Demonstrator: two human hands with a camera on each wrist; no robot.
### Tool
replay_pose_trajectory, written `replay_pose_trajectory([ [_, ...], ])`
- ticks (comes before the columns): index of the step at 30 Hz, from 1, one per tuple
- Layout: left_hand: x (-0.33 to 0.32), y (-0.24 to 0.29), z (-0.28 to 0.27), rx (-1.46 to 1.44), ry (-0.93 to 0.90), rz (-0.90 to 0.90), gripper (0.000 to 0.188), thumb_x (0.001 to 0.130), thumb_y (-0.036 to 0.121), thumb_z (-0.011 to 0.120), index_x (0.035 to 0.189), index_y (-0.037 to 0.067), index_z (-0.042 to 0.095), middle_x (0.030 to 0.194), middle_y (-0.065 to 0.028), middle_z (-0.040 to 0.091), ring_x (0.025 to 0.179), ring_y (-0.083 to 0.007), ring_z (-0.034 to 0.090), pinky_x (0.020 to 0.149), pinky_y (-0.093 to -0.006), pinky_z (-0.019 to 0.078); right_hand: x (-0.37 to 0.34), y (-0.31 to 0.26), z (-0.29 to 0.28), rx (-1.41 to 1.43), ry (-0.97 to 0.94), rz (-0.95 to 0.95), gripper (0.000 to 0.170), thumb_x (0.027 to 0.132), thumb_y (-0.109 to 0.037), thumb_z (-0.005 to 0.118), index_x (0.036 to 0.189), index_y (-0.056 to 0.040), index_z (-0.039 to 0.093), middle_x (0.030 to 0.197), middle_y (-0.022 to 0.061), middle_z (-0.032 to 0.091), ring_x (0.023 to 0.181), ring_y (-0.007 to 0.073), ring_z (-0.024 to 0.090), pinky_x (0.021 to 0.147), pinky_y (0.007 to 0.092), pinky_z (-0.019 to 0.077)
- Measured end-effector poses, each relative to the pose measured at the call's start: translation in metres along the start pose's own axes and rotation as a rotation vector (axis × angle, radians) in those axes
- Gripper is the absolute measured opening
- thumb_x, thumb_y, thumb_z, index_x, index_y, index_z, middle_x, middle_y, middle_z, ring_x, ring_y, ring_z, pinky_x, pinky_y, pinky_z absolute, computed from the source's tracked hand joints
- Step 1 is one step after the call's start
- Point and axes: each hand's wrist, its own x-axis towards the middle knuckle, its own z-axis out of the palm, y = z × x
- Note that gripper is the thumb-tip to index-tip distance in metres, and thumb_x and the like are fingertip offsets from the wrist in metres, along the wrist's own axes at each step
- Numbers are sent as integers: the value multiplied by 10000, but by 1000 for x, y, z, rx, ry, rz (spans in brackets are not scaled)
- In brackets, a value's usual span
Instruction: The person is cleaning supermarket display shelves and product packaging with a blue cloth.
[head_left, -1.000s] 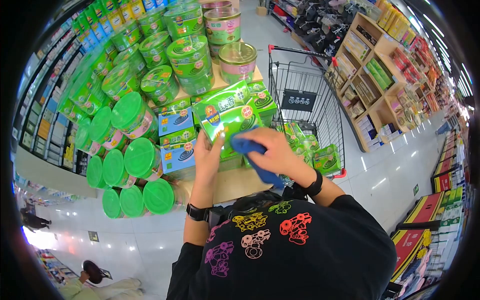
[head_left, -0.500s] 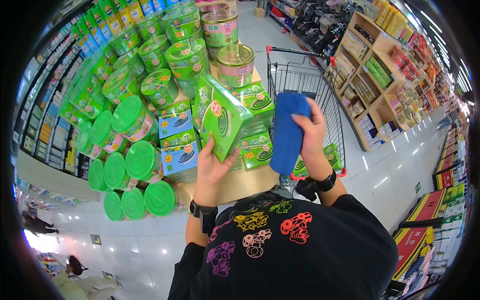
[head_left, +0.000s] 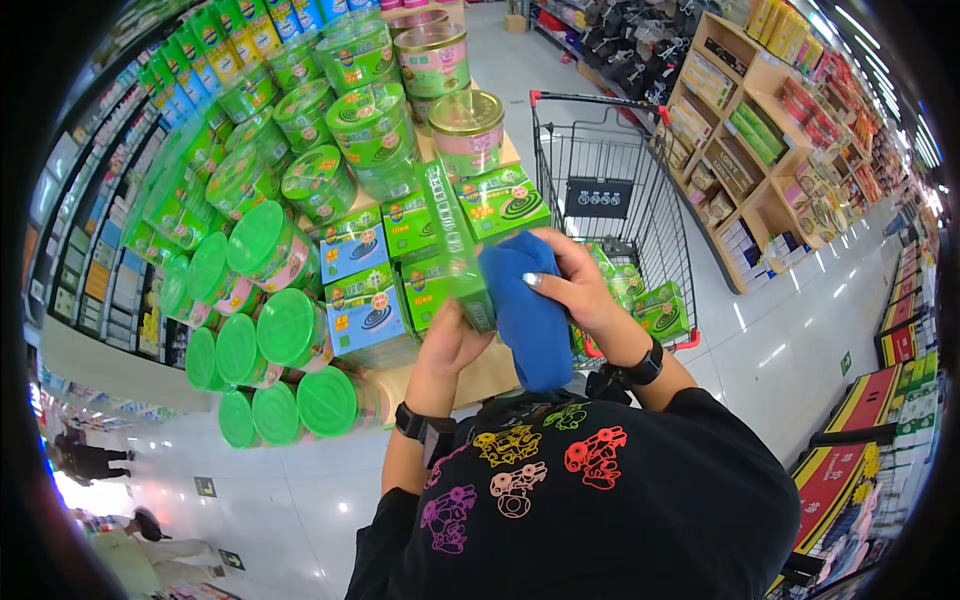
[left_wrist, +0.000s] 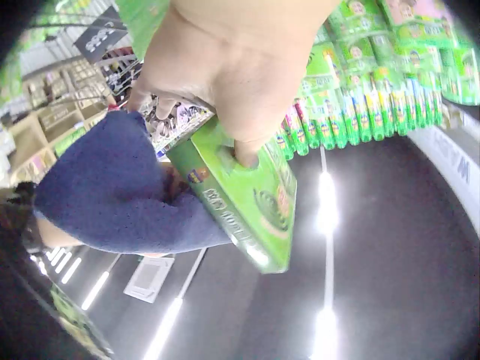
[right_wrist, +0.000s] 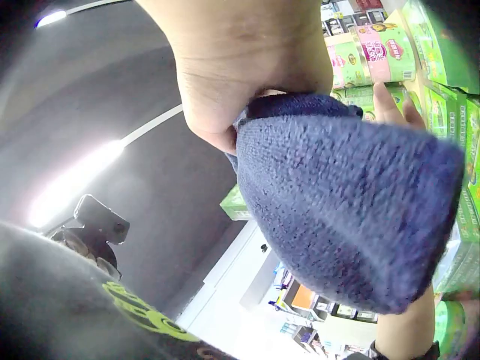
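Left hand [head_left: 455, 345] and right hand [head_left: 575, 285] close together, both gripping, forearms [head_left: 668, 388] forward.

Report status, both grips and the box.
Left grip: holding green box. Right grip: holding blue cloth, close beside box. No obstruction seen between them.

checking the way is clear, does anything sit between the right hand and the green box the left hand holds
Yes: the blue cloth, held in the right hand, lies between that hand and the green box in the left hand. Nothing else visible stands between them.
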Motion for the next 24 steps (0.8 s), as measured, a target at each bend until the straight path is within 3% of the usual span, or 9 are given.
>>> replay_pose_trajectory([
  [3, -1, -5, 7, 87, -117, 61, 577, 913, 463, 401, 1339, 81, 329, 1310, -79, 434, 1184, -208, 440, 975, -371, 381, -3, 6, -6, -93, -58, -26, 411, 787, -52, 611, 1176, -18, 484, 1058, 47, 560, 973, 119, 536, 843, 277, 445],
  [9, -1, -15, 4, -65, -61, 92, 717, 857, 608, 373, 1333, 73, 342, 1319, -104, 425, 1183, -230, 441, 987, -388, 367, -3, 0, -16, -405, -271, -146, 350, 743, -89, 650, 1078, -19, 572, 936, 59, 620, 844, 117, 581, 758, 266, 466],
  [11, -3, -16, 1, -189, -140, 118, 769, 822, 655, 381, 1338, 85, 341, 1324, -113, 422, 1186, -259, 436, 998, -421, 348, -2, -11, -14, -521, -321, -200, 335, 733, -103, 658, 1048, -13, 590, 893, 72, 634, 811, 119, 590, 739, 261, 467],
  [16, -7, -15, 1, -453, -89, 39, 826, 757, 687, 438, 1343, 113, 344, 1328, -138, 417, 1188, -325, 427, 998, -507, 320, 0, -8, -20, -548, 135, -140, 350, 741, -131, 662, 1062, -15, 585, 894, 80, 638, 817, 113, 593, 728, 262, 474],
  [18, -6, -18, -1, -493, -87, 5, 797, 761, 662, 438, 1337, 116, 358, 1328, -154, 414, 1189, -346, 425, 982, -542, 323, 2, -15, -14, -602, 348, -135, 412, 721, -148, 686, 1100, -34, 570, 952, 98, 630, 847, 161, 608, 761, 283, 477],
  [21, -3, -32, -17, -577, -153, -18, 772, 758, 642, 455, 1331, 132, 367, 1329, -145, 411, 1199, -336, 414, 994, -531, 313, 9, -19, -5, -915, 199, -397, 508, 683, -165, 713, 1151, -63, 545, 1062, 109, 599, 943, 240, 588, 833, 335, 461],
  [22, -2, -34, -19, -605, -176, -25, 764, 757, 635, 461, 1329, 138, 370, 1329, -142, 409, 1203, -333, 410, 998, -528, 310, 8, -17, 0, -939, 89, -385, 580, 650, -175, 727, 1188, -99, 525, 1145, 103, 561, 1039, 298, 532, 894, 380, 427],
  [24, -2, -31, -8, -547, -79, -9, 773, 728, 590, 521, 1332, 133, 367, 1319, -136, 421, 1191, -321, 428, 1006, -490, 329, 8, -5, 4, -1002, -87, -409, 581, 653, -129, 715, 1200, -106, 522, 1183, 104, 545, 1085, 291, 514, 922, 380, 413],
])
